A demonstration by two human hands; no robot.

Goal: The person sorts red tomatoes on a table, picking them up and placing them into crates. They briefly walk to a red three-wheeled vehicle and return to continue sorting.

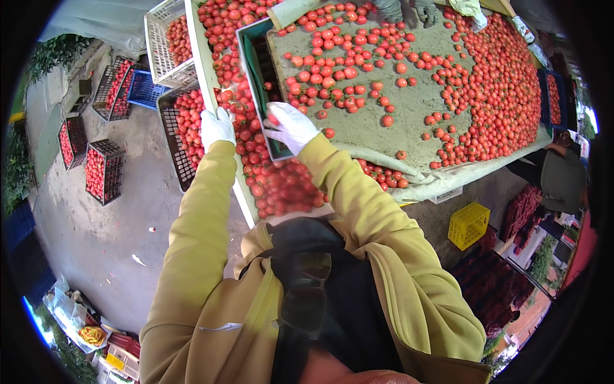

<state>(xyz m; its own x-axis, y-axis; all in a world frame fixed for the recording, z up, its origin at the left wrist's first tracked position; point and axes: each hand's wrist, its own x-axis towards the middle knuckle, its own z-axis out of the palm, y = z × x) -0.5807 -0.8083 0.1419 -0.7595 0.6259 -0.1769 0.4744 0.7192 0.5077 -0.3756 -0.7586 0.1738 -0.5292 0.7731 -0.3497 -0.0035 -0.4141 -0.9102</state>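
My left hand, in a white glove, is at the pale rim of a long trough of red tomatoes. Its fingers are partly hidden, so I cannot tell whether it grips anything. My right hand, also gloved in white, has a small red tomato at its fingers. It is over the near part of a narrow green-lined metal frame with a dark gap inside. Right of that frame, loose tomatoes lie scattered on a cloth-covered sorting table.
A dense heap of tomatoes covers the table's right side. Another person's grey-gloved hand is at the far edge. Left of the trough are a black crate, a white crate and a blue crate. A yellow crate stands at right.
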